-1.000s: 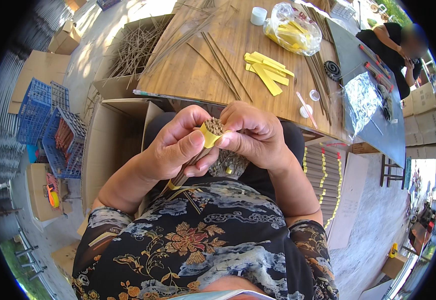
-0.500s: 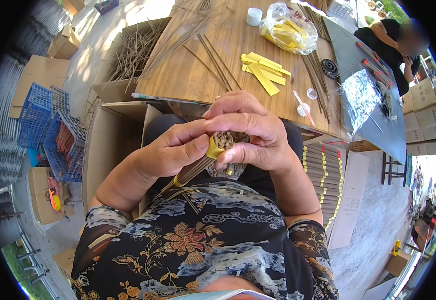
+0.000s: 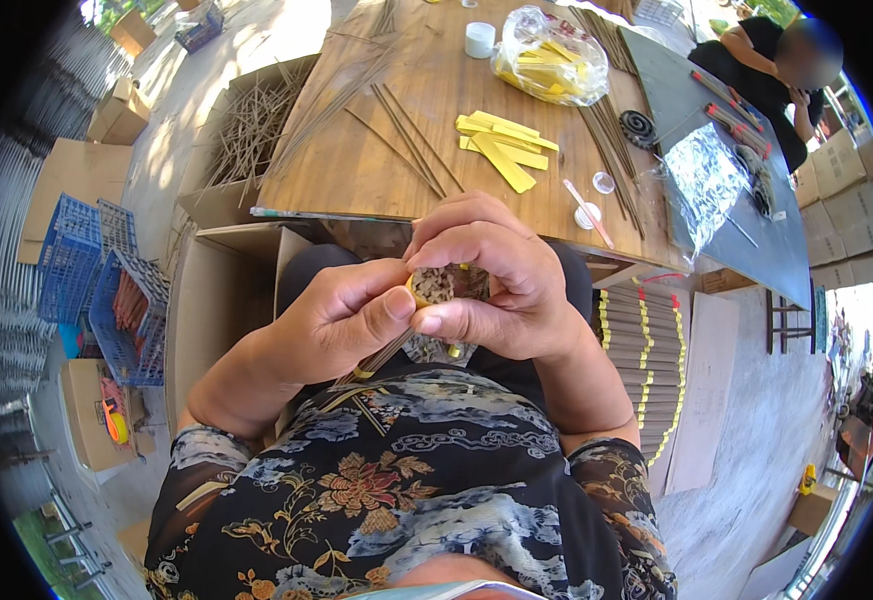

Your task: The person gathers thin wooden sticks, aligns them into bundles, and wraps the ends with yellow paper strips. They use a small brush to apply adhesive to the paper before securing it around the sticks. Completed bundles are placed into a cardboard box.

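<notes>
From the wearer's head, the wide fisheye camera is looking steeply down over the floral blouse (image 3: 387, 480), viewing the left hand (image 3: 347, 318) and right hand (image 3: 505, 285) from close above while taking in the wooden counter (image 3: 432, 75) farther ahead.

Brown bundle (image 3: 434, 286), yellow strips (image 3: 503, 142), black floral blouse (image 3: 389, 495)

rough matt stick bundle (image 3: 434, 285), smooth wooden table (image 3: 437, 90)

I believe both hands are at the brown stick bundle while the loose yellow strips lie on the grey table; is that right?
No: the head view shows the loose yellow strips on the wooden table, not the grey one. The left hand and right hand are at the bundle.
</notes>
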`<state>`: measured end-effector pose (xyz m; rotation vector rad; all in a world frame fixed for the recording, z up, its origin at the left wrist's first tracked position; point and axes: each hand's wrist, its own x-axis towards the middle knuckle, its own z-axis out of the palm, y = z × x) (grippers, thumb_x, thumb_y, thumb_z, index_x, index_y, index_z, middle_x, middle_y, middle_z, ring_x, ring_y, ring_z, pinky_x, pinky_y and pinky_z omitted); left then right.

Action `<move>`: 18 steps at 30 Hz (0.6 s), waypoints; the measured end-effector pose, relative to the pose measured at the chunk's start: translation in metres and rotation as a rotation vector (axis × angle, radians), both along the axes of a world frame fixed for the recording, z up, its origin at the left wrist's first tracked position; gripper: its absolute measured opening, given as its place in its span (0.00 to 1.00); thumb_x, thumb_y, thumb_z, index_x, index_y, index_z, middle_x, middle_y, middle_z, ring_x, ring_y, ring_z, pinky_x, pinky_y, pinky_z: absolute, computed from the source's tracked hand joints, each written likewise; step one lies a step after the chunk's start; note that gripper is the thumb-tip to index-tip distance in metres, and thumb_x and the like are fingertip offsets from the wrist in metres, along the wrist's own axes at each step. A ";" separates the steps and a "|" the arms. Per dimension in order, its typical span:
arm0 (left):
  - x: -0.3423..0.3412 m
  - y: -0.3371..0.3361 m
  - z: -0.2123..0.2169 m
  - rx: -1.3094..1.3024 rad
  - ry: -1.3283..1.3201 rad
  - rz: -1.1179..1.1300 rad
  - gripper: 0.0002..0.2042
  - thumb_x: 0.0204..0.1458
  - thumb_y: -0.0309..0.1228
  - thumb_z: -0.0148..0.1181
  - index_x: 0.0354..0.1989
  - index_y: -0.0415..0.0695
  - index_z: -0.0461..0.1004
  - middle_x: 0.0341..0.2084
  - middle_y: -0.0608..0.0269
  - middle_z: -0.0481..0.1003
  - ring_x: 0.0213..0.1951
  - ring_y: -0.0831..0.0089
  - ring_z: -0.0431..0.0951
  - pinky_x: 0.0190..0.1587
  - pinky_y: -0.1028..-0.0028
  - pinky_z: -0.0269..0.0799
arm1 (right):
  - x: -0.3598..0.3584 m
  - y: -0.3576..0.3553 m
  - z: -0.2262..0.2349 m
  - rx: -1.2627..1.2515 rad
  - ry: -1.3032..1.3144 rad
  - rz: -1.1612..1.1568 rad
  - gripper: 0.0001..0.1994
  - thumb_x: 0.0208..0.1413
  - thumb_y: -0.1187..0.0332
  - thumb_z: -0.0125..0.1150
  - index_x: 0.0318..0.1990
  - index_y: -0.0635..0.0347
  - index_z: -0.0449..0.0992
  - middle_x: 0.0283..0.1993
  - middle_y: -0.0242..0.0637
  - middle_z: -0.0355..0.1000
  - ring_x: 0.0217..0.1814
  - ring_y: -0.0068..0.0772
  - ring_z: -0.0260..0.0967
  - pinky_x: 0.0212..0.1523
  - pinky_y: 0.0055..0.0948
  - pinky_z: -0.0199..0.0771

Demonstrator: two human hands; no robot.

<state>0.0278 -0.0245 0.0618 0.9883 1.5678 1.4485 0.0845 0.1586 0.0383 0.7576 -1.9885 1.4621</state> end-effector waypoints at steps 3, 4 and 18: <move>0.007 0.011 0.001 0.145 -0.122 -0.050 0.17 0.56 0.41 0.45 0.37 0.37 0.68 0.20 0.70 0.67 0.22 0.87 0.63 0.24 0.88 0.57 | 0.001 0.005 -0.001 0.004 0.046 0.019 0.17 0.36 0.63 0.70 0.33 0.61 0.72 0.34 0.39 0.68 0.39 0.35 0.66 0.39 0.27 0.66; 0.006 0.010 0.002 0.099 -0.185 -0.069 0.17 0.55 0.41 0.47 0.35 0.37 0.68 0.20 0.68 0.68 0.21 0.86 0.64 0.24 0.87 0.59 | 0.002 0.007 0.000 -0.008 0.046 0.025 0.17 0.35 0.63 0.70 0.33 0.61 0.72 0.34 0.39 0.68 0.39 0.35 0.66 0.38 0.27 0.66; -0.023 0.053 -0.013 0.397 -0.354 0.178 0.17 0.51 0.39 0.53 0.38 0.33 0.68 0.21 0.60 0.69 0.18 0.79 0.64 0.20 0.83 0.59 | 0.021 0.132 -0.080 0.166 -0.434 -1.105 0.10 0.47 0.64 0.59 0.33 0.60 0.75 0.41 0.43 0.69 0.46 0.42 0.64 0.47 0.33 0.62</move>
